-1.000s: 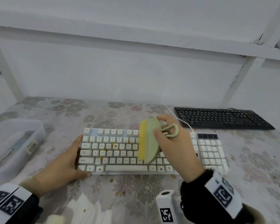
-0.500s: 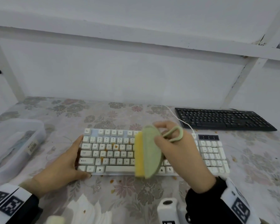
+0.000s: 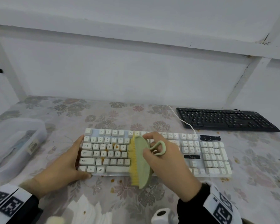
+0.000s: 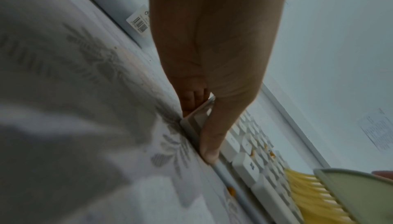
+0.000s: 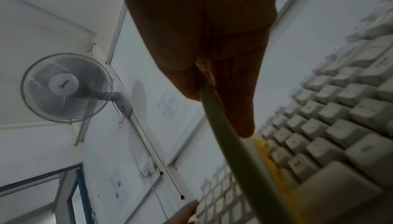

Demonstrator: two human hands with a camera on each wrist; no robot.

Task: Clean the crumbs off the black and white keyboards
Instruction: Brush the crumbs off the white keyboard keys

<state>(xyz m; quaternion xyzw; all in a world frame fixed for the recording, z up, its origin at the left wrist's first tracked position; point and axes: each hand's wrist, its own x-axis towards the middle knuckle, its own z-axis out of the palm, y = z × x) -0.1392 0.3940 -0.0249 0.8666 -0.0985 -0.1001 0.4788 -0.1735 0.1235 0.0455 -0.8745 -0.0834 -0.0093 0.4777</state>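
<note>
The white keyboard (image 3: pixel 152 152) lies on the bench (image 3: pixel 257 175) with its long axis running left to right, near edge toward the person; the black keyboard (image 3: pixel 225 119) sits farther back and to the right, well apart from both hands. The left hand (image 3: pixel 61 168) grips the white keyboard's left end, thumb curled over the near corner and fingers round the side, steadying it. The right hand (image 3: pixel 166 164) is clamped on a green brush (image 3: pixel 141 162) with yellow bristles (image 3: pixel 132 159), a finger through its loop handle. The brush stands on edge across the keyboard, its length running near to far, bristles facing left and touching the keys about mid-board. Orange crumbs (image 3: pixel 116 147) sit on the keys just left of the bristles, between the two hands, with more on the bench by the near edge. So the remaining dirt on this keyboard lies left of the brush, and the right hand, holding the tool, is placed to sweep that way; the black keyboard looks not yet reached.
</note>
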